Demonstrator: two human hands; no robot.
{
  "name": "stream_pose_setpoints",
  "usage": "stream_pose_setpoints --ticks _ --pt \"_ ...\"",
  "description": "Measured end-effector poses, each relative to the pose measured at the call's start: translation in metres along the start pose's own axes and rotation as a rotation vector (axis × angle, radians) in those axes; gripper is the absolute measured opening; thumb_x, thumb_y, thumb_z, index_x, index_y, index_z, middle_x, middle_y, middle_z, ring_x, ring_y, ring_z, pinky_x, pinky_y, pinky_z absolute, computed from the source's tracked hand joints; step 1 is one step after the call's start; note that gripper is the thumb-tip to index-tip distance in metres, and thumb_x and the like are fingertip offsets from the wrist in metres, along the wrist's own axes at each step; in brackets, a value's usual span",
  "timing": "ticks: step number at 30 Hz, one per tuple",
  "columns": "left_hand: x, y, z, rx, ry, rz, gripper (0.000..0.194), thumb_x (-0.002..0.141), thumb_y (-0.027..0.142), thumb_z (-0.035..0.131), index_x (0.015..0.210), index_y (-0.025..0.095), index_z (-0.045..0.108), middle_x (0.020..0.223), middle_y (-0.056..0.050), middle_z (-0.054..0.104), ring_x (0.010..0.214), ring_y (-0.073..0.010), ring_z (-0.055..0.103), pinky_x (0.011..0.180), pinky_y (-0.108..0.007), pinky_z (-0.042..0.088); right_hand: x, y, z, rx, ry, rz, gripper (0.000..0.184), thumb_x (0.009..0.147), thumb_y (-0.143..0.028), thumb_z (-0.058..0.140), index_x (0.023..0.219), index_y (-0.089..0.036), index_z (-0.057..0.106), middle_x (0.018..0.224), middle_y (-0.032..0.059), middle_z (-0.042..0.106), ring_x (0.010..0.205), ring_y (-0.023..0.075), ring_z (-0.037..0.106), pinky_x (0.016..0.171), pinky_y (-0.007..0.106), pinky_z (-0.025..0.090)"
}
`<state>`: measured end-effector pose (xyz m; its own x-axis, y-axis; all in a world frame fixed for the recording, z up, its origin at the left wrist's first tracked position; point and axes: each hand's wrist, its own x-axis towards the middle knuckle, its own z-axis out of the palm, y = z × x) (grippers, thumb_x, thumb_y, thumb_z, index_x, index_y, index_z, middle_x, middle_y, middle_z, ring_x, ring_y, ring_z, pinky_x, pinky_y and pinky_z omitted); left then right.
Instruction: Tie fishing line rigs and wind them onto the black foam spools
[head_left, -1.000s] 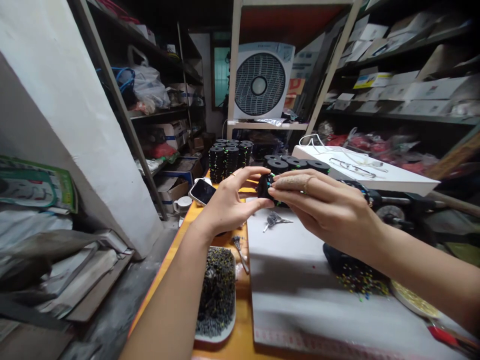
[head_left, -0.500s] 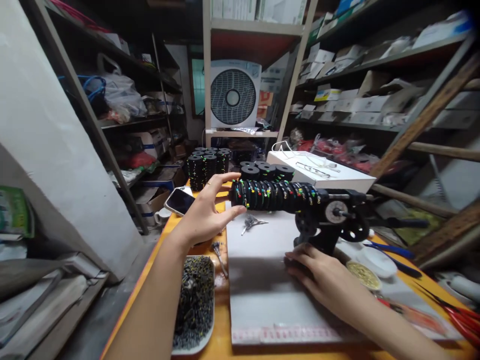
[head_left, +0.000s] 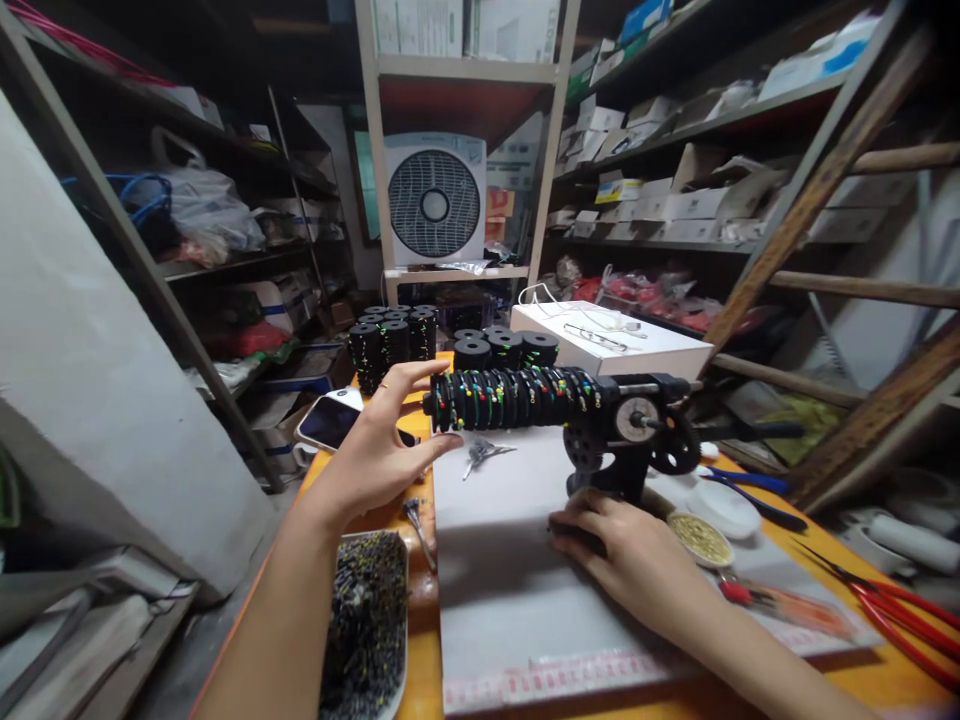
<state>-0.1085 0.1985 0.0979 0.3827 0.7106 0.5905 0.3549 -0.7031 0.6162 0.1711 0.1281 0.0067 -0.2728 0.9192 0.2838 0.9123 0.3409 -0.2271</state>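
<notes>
Possibly, beads [head_left: 497, 393] could be knocked off the black roll [head_left: 517, 405], mounted above the tabletop [head_left: 425, 640], if its end were bumped by the open left hand [head_left: 379, 450]; what is held by the right hand [head_left: 619, 540] cannot be told.

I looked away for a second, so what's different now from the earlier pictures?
The right hand has left the near end of the beaded black roll and come down to the right, onto a mostly hidden dark item over the white board. The view has swung right. The left hand stays around the roll's end.
</notes>
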Motion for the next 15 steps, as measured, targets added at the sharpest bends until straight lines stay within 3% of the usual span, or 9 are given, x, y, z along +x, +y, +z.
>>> stream_pose_setpoints --ticks 5,9,15 --pt "0.0 -0.003 0.003 -0.013 0.005 -0.022 0.063 0.079 0.023 0.07 0.135 0.032 0.042 0.136 -0.007 0.051 0.122 -0.0268 0.052 0.1 -0.046 0.048 0.002 0.001 -0.005 -0.011 0.049 -0.04 0.018 0.088 -0.025 0.061 0.098 -0.027 0.075 0.094 0.0063 0.069 0.086 0.0229 0.066 0.077 0.036 0.053" --pt "0.0 -0.001 0.001 0.023 0.007 0.032 0.065 0.079 0.028 0.072 0.136 0.032 0.041 0.138 -0.006 0.049 0.126 -0.0253 0.048 0.107 -0.046 0.042 0.005 -0.001 0.002 -0.027 0.075 -0.062 0.017 0.088 -0.022 0.061 0.092 -0.028 0.077 0.091 0.0045 0.071 0.085 0.0224 0.067 0.076 0.035 0.052" --pt "0.008 0.03 -0.001 0.288 0.044 0.201 0.076 0.071 0.039 0.079 0.136 0.029 0.042 0.14 -0.006 0.043 0.132 -0.0227 0.039 0.115 -0.039 0.032 0.002 -0.008 0.005 -0.062 0.032 -0.046 0.022 0.091 -0.022 0.055 0.096 -0.027 0.075 0.094 0.0053 0.071 0.083 0.024 0.068 0.074 0.037 0.053"
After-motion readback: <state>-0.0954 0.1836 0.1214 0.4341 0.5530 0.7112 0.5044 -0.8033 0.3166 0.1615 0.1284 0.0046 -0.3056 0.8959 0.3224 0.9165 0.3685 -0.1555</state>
